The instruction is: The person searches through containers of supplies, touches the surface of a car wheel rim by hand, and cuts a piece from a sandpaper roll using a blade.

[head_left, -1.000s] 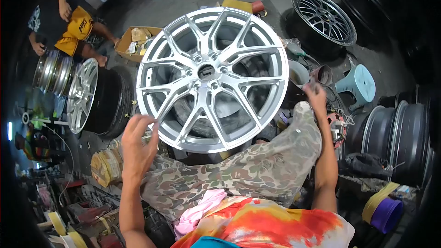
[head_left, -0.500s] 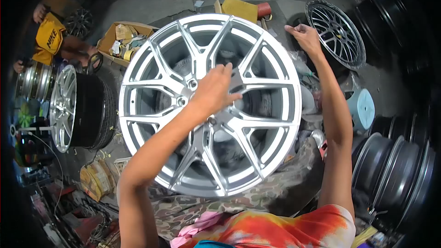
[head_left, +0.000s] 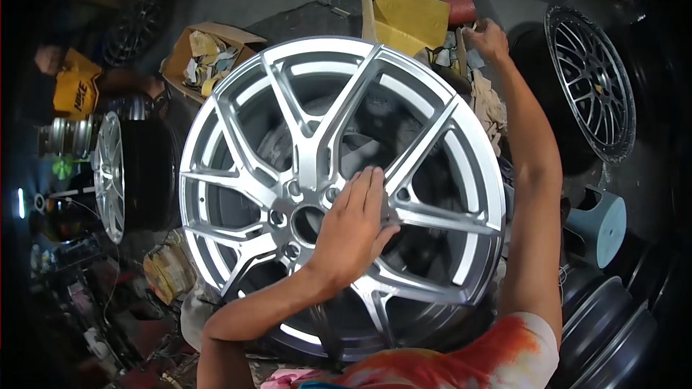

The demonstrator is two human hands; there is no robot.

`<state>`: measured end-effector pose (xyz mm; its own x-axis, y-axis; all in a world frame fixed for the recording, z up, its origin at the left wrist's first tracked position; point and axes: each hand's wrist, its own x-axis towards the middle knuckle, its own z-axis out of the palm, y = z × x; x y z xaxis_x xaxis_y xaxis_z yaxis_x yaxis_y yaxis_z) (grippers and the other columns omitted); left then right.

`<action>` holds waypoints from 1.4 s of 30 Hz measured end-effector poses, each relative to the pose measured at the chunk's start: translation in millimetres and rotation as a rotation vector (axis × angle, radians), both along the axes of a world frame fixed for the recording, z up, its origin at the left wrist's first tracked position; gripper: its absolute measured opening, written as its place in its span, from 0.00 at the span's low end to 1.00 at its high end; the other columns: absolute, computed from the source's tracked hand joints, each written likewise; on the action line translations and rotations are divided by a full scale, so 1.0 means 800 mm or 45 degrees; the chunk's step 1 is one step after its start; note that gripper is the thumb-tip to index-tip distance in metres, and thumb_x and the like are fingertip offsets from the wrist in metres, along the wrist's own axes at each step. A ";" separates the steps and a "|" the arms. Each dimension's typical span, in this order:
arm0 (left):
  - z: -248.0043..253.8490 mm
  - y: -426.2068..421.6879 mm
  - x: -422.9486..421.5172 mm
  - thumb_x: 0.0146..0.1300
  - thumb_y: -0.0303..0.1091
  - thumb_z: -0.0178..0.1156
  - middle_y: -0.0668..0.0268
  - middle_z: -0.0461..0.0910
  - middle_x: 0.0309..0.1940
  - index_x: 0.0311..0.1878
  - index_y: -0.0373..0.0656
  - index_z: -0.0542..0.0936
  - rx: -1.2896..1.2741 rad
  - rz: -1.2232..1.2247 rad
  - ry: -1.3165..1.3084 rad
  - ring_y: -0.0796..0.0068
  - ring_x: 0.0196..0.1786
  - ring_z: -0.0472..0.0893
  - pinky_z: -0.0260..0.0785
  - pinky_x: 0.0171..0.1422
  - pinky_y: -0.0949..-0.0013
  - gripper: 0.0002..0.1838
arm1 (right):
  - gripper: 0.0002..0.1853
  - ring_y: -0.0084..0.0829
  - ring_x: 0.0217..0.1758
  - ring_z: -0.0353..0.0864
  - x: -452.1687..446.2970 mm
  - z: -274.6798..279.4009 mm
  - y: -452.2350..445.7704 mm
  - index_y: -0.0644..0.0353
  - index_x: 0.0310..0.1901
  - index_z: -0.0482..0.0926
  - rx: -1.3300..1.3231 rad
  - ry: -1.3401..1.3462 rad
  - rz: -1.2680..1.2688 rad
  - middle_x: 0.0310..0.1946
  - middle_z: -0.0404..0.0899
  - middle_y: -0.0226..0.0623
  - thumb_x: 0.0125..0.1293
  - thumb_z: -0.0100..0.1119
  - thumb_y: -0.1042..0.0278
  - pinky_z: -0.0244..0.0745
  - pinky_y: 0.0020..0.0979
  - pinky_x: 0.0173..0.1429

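Observation:
A large silver multi-spoke wheel rim [head_left: 308,162] lies face up, slightly tilted, in front of me. My left hand [head_left: 353,227] rests flat on it, right of the centre hole, with fingers straight and close together and the thumb apart. A small dark grey patch shows beside those fingers; I cannot tell whether it is a separate piece. Beyond the rim's far right edge, my right hand [head_left: 490,39] is at an open cardboard box [head_left: 367,18] of paper scraps. Its fingers are curled, and what they hold, if anything, is hidden.
A red cylinder [head_left: 461,11] and a yellow sheet [head_left: 407,14] lie at that box. Another scrap box [head_left: 180,65] stands at far left. Wheels flank me, including a black mesh rim [head_left: 595,86]. A pale blue stool [head_left: 609,234] is right. A person with a yellow cloth [head_left: 78,86] is left.
My right hand has moved from the air at right to the scrap box. My left hand has shifted slightly down over the hub. The view has turned, and the rim sits more tilted.

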<state>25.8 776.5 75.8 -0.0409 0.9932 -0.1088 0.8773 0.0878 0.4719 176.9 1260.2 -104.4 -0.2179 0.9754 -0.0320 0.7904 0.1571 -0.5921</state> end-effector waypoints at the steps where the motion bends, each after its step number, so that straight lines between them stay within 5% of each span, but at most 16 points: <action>1: -0.003 -0.002 0.001 0.63 0.42 0.77 0.42 0.70 0.72 0.80 0.30 0.62 0.007 0.020 -0.021 0.40 0.71 0.74 0.71 0.75 0.50 0.49 | 0.37 0.54 0.66 0.85 -0.002 -0.010 0.021 0.59 0.63 0.83 0.088 0.018 -0.026 0.57 0.88 0.53 0.58 0.77 0.42 0.77 0.47 0.69; 7: -0.004 0.001 0.005 0.57 0.39 0.81 0.42 0.72 0.73 0.81 0.31 0.62 0.005 0.054 -0.010 0.41 0.72 0.75 0.72 0.75 0.48 0.53 | 0.46 0.54 0.69 0.82 -0.007 -0.078 0.100 0.65 0.68 0.78 0.312 0.043 -0.096 0.62 0.85 0.57 0.57 0.78 0.38 0.76 0.48 0.71; 12: -0.003 0.004 0.003 0.56 0.40 0.81 0.42 0.73 0.72 0.80 0.34 0.64 -0.004 0.065 -0.022 0.40 0.70 0.77 0.75 0.73 0.48 0.52 | 0.48 0.53 0.69 0.83 -0.008 -0.094 0.119 0.63 0.67 0.79 0.104 -0.006 -0.029 0.62 0.85 0.56 0.54 0.80 0.33 0.78 0.47 0.70; 15: -0.005 0.001 0.002 0.56 0.40 0.82 0.44 0.73 0.72 0.80 0.34 0.65 0.018 0.071 -0.023 0.42 0.72 0.77 0.74 0.74 0.49 0.52 | 0.43 0.39 0.56 0.87 -0.008 -0.094 0.118 0.66 0.59 0.83 0.050 0.155 0.043 0.52 0.88 0.47 0.55 0.82 0.35 0.79 0.38 0.62; 17: -0.009 -0.002 0.002 0.55 0.39 0.82 0.45 0.72 0.72 0.80 0.34 0.66 0.080 0.055 -0.043 0.43 0.72 0.77 0.74 0.73 0.50 0.52 | 0.32 0.28 0.44 0.84 0.001 -0.078 0.111 0.61 0.44 0.87 -0.117 0.108 -0.030 0.39 0.87 0.34 0.57 0.82 0.37 0.78 0.34 0.53; 20: -0.003 0.002 0.003 0.54 0.38 0.82 0.45 0.72 0.72 0.80 0.34 0.66 0.010 0.066 -0.054 0.43 0.71 0.77 0.75 0.72 0.52 0.52 | 0.30 0.30 0.43 0.87 0.002 -0.046 0.091 0.58 0.42 0.86 0.058 0.291 0.097 0.37 0.89 0.33 0.57 0.82 0.36 0.79 0.37 0.54; 21: -0.002 0.003 0.001 0.55 0.38 0.82 0.45 0.72 0.72 0.80 0.34 0.65 0.013 0.055 -0.064 0.43 0.68 0.78 0.75 0.71 0.52 0.52 | 0.23 0.25 0.41 0.86 -0.003 -0.019 0.075 0.57 0.40 0.86 0.202 0.346 0.145 0.35 0.88 0.30 0.60 0.82 0.45 0.79 0.34 0.49; 25: -0.004 0.003 -0.004 0.58 0.40 0.79 0.45 0.72 0.69 0.80 0.33 0.64 0.115 0.011 -0.112 0.43 0.63 0.80 0.76 0.68 0.52 0.51 | 0.24 0.22 0.37 0.78 -0.017 0.082 0.060 0.57 0.37 0.84 0.454 0.475 0.324 0.30 0.80 0.25 0.59 0.83 0.44 0.74 0.31 0.46; 27: -0.006 0.002 -0.003 0.58 0.40 0.79 0.45 0.72 0.68 0.80 0.33 0.64 0.109 0.003 -0.096 0.42 0.62 0.80 0.76 0.66 0.51 0.51 | 0.22 0.45 0.37 0.90 -0.026 0.173 0.000 0.58 0.49 0.88 0.586 0.176 0.417 0.34 0.88 0.47 0.63 0.74 0.48 0.83 0.41 0.44; 30: -0.010 -0.001 -0.001 0.57 0.37 0.80 0.44 0.73 0.67 0.80 0.30 0.64 0.137 0.001 -0.082 0.41 0.62 0.78 0.75 0.66 0.50 0.51 | 0.15 0.47 0.35 0.89 -0.027 0.268 -0.075 0.62 0.37 0.85 0.836 0.124 0.496 0.29 0.85 0.48 0.58 0.75 0.59 0.80 0.42 0.43; 34: -0.020 -0.005 0.000 0.55 0.35 0.81 0.46 0.74 0.65 0.78 0.29 0.65 0.259 -0.001 -0.089 0.42 0.64 0.78 0.77 0.64 0.51 0.51 | 0.13 0.51 0.34 0.87 -0.004 0.360 -0.154 0.63 0.37 0.84 1.079 0.139 0.427 0.29 0.84 0.51 0.58 0.76 0.63 0.80 0.43 0.40; 39: -0.024 -0.002 -0.004 0.55 0.39 0.82 0.46 0.76 0.64 0.76 0.29 0.67 0.218 -0.015 -0.057 0.43 0.63 0.80 0.76 0.65 0.51 0.50 | 0.13 0.20 0.29 0.73 0.045 0.471 -0.272 0.68 0.41 0.84 1.173 0.231 0.393 0.24 0.77 0.36 0.62 0.76 0.68 0.74 0.30 0.36; 42: -0.017 -0.004 -0.011 0.55 0.39 0.81 0.48 0.77 0.59 0.73 0.28 0.70 0.290 -0.043 -0.089 0.44 0.59 0.80 0.77 0.62 0.50 0.46 | 0.12 0.18 0.29 0.71 0.088 0.550 -0.361 0.68 0.38 0.83 1.141 0.169 0.305 0.24 0.77 0.31 0.63 0.76 0.68 0.72 0.30 0.35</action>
<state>17.4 773.2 61.8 -0.0074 0.9931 0.1169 0.8426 -0.0567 0.5356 247.0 971.4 335.8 -0.3640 0.5529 0.7495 0.6125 0.7484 -0.2546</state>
